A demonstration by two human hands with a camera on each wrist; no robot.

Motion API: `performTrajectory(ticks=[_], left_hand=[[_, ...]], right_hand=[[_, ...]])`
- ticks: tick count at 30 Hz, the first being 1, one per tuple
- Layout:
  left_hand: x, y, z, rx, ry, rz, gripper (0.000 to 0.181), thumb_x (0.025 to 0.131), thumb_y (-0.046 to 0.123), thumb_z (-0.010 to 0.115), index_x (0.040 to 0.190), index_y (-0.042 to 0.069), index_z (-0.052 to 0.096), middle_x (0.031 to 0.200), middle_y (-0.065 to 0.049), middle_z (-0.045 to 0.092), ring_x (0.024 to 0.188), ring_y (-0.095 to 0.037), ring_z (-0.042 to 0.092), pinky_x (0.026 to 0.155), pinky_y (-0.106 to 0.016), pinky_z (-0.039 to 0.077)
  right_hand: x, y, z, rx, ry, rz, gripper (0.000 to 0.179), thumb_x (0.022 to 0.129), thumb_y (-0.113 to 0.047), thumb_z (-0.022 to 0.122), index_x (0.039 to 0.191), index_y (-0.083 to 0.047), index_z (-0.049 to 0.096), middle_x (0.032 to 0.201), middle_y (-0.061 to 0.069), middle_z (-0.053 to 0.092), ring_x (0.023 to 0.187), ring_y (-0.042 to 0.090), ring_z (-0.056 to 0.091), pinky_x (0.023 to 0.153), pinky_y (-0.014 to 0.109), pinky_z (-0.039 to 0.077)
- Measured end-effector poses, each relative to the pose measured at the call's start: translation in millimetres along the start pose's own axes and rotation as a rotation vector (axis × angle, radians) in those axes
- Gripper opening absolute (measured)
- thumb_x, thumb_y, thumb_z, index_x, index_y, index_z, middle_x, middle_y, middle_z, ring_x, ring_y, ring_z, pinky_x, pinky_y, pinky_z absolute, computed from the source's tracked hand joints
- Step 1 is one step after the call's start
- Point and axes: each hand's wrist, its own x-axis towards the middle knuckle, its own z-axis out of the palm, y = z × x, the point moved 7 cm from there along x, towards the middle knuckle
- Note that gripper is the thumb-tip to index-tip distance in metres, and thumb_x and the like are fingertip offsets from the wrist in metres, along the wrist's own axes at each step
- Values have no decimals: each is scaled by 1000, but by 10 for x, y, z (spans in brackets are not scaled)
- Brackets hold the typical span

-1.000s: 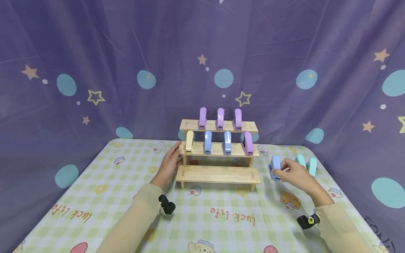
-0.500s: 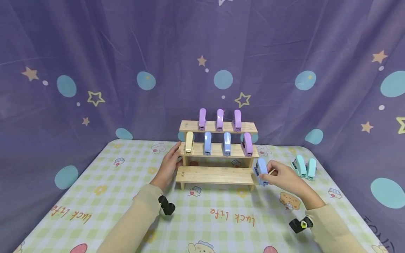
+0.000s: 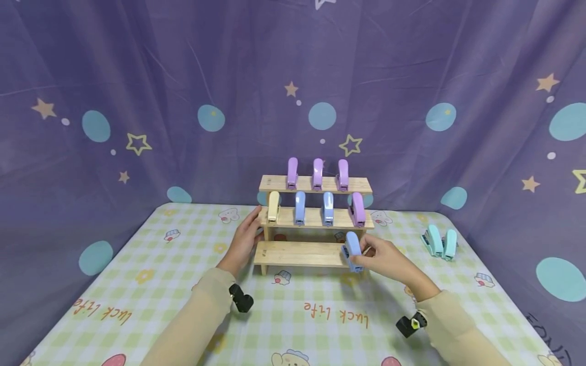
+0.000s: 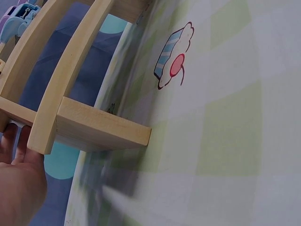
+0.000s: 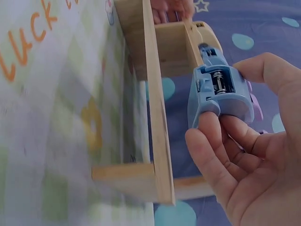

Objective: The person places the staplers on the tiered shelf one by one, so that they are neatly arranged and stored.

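Note:
My right hand [image 3: 382, 256] pinches a light blue stapler [image 3: 352, 251] between thumb and fingers, over the right end of the lowest step of a three-tier wooden stand [image 3: 297, 253]. In the right wrist view the stapler [image 5: 221, 92] shows its spring mechanism; whether it touches the step is unclear. My left hand [image 3: 244, 239] grips the left end of the middle step, its fingers [image 4: 21, 146] against the wood in the left wrist view. On the middle step stand a yellow stapler [image 3: 273, 207], two blue staplers [image 3: 299, 207] and a purple stapler [image 3: 357, 209]. Three purple staplers [image 3: 318, 174] stand on top.
Two mint green staplers [image 3: 432, 240] stand on the right of the table, beyond my right hand. A green-checked cloth [image 3: 151, 295] with cartoon prints covers the table. Behind hangs a purple curtain [image 3: 256, 66] with stars and dots.
My right hand has carried the blue stapler leftward, from beside the mint staplers to the right end of the lowest step. The left hand stays on the stand.

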Motion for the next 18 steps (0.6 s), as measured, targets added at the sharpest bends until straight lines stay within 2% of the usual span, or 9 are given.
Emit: performTrajectory(ticks=[5, 10, 18], left_hand=[[0, -11, -10, 1, 24, -2, 51, 111, 24, 39, 160, 18, 28, 161, -8, 31, 142, -32, 37, 114, -44, 38], [1, -7, 1, 2, 29, -8, 51, 111, 23, 38, 160, 18, 28, 161, -8, 30, 142, -32, 36, 114, -43, 37], [-4, -4, 3, 29, 25, -14, 51, 111, 27, 39, 160, 22, 28, 162, -5, 29, 142, -30, 36, 114, -45, 37]], right_hand=[[128, -85, 174, 45, -10, -37, 27, 89, -28, 76, 89, -10, 55, 82, 4, 64, 71, 18, 61, 56, 30, 49], [244, -201, 352, 41, -23, -69, 27, 88, -32, 76, 89, -13, 56, 78, 2, 64, 67, 17, 60, 54, 29, 49], [416, -354, 607, 69, -30, -127, 27, 88, -35, 75, 89, -15, 58, 84, -1, 66, 75, 18, 63, 61, 31, 52]])
